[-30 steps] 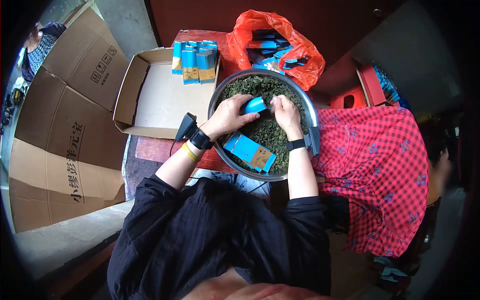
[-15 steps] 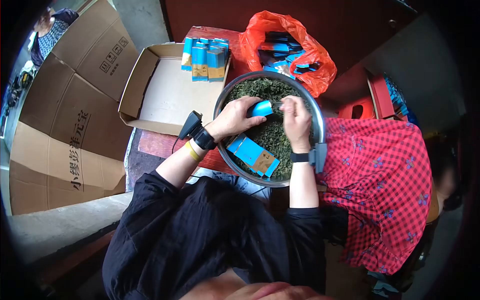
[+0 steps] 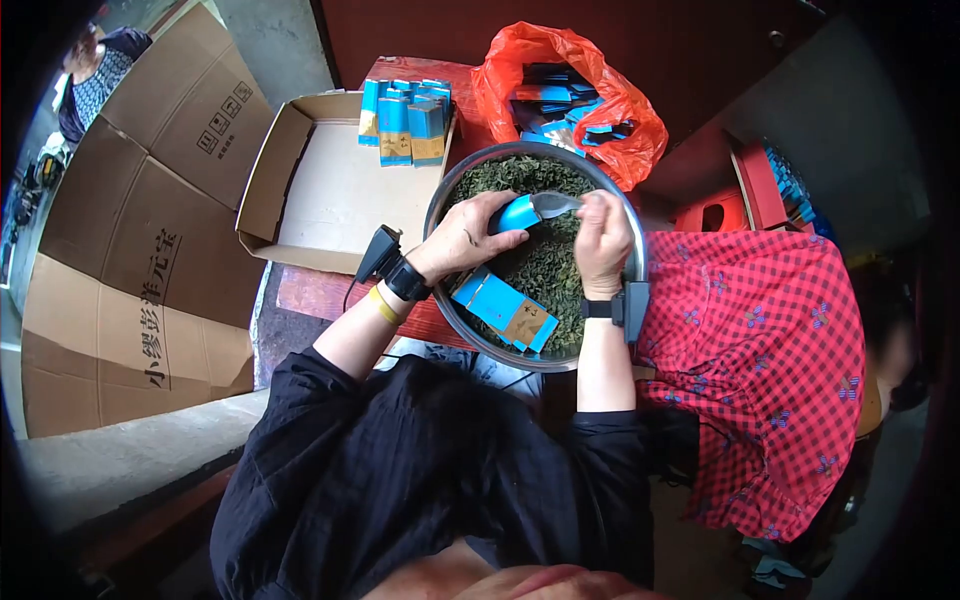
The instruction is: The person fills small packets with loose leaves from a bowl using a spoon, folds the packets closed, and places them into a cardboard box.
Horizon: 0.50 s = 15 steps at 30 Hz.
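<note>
My left hand (image 3: 462, 238) grips a small blue packet (image 3: 516, 214) tilted over the basin, its mouth facing right. In my right hand (image 3: 603, 240) is a metal spoon (image 3: 557, 203), whose bowl is at the packet's mouth. I cannot tell how far it reaches inside. Below both hands, dark green dried leaves (image 3: 548, 275) fill a round metal basin (image 3: 437, 240). A few flat blue-and-gold packets (image 3: 505, 310) lie on the leaves at the near left side.
An open cardboard tray (image 3: 330, 200) holds several upright blue-and-gold packets (image 3: 395, 135) on the left. Behind the basin sits a red plastic bag (image 3: 630, 150) of blue packets. Red checked cloth (image 3: 750, 350) is at right, a large carton (image 3: 130, 240) far left. Another person (image 3: 95, 80) is beyond.
My right hand has shifted slightly right, and the spoon's bowl now shows at the packet's mouth. My left hand keeps its grip on the packet in nearly the same place.
</note>
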### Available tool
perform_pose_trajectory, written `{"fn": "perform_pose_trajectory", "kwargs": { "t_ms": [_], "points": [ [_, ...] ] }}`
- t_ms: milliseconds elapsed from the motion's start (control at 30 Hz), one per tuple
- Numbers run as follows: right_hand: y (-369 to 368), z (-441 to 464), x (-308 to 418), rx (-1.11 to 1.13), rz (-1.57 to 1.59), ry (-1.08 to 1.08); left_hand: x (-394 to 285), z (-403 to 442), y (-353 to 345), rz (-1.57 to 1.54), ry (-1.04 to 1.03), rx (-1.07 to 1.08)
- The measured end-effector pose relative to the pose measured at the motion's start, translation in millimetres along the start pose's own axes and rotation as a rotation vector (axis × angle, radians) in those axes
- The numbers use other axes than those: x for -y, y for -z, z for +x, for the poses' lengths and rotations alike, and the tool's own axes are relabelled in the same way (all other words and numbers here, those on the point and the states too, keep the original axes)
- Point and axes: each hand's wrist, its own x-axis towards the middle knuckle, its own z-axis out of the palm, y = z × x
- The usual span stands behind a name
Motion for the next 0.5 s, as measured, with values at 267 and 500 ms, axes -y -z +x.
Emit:
{"fn": "perform_pose_trajectory", "kwargs": {
  "t_ms": [267, 500],
  "points": [
    [-5.3, -3.0, -22.8, 0.462, -0.336, -0.342, -4.4, -2.6, 2.2, 0.026, -0.02, -0.008],
    [-3.0, 1.4, -43.4, 0.142, 0.103, -0.44, -3.8, -3.9, -0.2, 0.124, -0.03, -0.075]
  ]
}}
